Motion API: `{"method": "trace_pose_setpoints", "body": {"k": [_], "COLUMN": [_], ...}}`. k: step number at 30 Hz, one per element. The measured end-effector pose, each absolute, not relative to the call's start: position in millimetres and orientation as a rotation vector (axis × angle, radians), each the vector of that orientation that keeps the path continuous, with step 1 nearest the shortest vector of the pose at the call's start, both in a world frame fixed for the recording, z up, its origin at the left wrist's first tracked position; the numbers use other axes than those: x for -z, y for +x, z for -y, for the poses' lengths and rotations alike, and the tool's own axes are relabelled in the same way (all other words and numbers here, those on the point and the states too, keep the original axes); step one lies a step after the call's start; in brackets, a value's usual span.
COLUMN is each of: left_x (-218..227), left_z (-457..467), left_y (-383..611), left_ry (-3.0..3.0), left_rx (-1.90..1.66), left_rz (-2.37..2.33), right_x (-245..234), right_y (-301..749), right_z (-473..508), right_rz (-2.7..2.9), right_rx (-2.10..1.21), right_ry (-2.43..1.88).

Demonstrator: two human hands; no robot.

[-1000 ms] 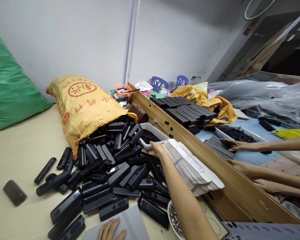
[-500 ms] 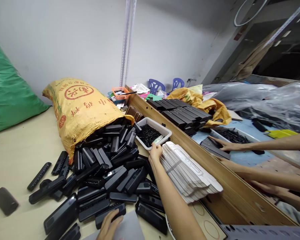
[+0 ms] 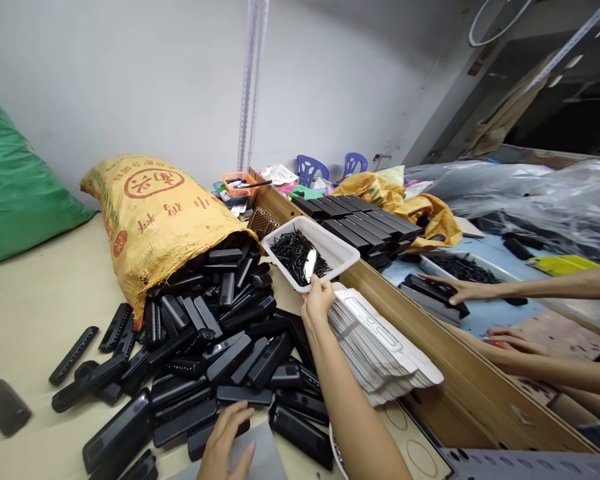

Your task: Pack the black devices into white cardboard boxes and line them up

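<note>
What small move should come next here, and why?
Probably bring the left hand up to steady the white tray: only the right hand grips it, at its near edge, thin black pieces lie loose inside, and the left hand looks open and unoccupied.

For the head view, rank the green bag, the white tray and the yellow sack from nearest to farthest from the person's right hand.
From the right hand:
1. White tray: its near edge is in the hand's grasp.
2. Yellow sack: left of the tray.
3. Green bag: beyond the sack, at the picture's left edge.
</note>
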State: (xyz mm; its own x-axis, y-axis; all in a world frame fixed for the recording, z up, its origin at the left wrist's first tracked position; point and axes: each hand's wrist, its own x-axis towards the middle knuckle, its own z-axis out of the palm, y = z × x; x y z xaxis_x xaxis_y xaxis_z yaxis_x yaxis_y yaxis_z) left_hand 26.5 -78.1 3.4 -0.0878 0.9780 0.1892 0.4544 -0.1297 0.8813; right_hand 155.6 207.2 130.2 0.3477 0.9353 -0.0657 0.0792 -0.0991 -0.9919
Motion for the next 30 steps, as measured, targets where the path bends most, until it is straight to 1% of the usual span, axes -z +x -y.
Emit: {"method": "trace_pose_setpoints", "body": {"k": [4, 9, 12, 14, 15, 16, 19, 20, 21, 22, 25, 30], "left_x": [-40, -82, -89, -86, -84, -81, -75, -74, -74, -75, -77, -77], "left_z": [60, 19, 6, 10, 14, 19, 35, 39, 42, 45, 52, 58], "left_y": [19, 9, 2, 0, 0, 0, 3, 5, 7, 8, 13, 15], "left_ry": [1.305, 0.585, 0.334, 0.244, 0.213, 0.193, 0.168, 0.164, 0.162, 0.161, 0.164, 0.17], "left_rx": [-1.26, -1.506, -1.499, -1.517, -1.532, -1.543, -1.555, -1.558, -1.561, -1.565, -1.574, -1.589], "left_rz": [-1.427, -1.061, -0.947, -0.988, -1.013, -1.026, -1.022, -1.019, -1.018, -1.019, -1.035, -1.052], "right_x": [-135, -120, -106, -101, -101, -104, -119, -125, -130, -135, -137, -124], "right_y": [168, 166, 163, 167, 170, 174, 179, 175, 169, 161, 133, 113], "right_z": [-155, -71, -36, -27, -26, -27, -34, -36, -37, -38, -40, -49], "right_rz": [0.867, 0.733, 0.818, 1.049, 1.224, 1.413, 1.844, 1.939, 2.044, 2.157, 2.408, 2.481], "right_rx": [-1.056, -1.541, -1.705, -1.752, -1.704, -1.571, -0.835, -0.633, -0.505, -0.441, -0.437, -0.566], "right_ry": [-1.281, -0.971, -1.006, -1.096, -1.168, -1.255, -1.46, -1.501, -1.554, -1.622, -1.808, -1.775]}}
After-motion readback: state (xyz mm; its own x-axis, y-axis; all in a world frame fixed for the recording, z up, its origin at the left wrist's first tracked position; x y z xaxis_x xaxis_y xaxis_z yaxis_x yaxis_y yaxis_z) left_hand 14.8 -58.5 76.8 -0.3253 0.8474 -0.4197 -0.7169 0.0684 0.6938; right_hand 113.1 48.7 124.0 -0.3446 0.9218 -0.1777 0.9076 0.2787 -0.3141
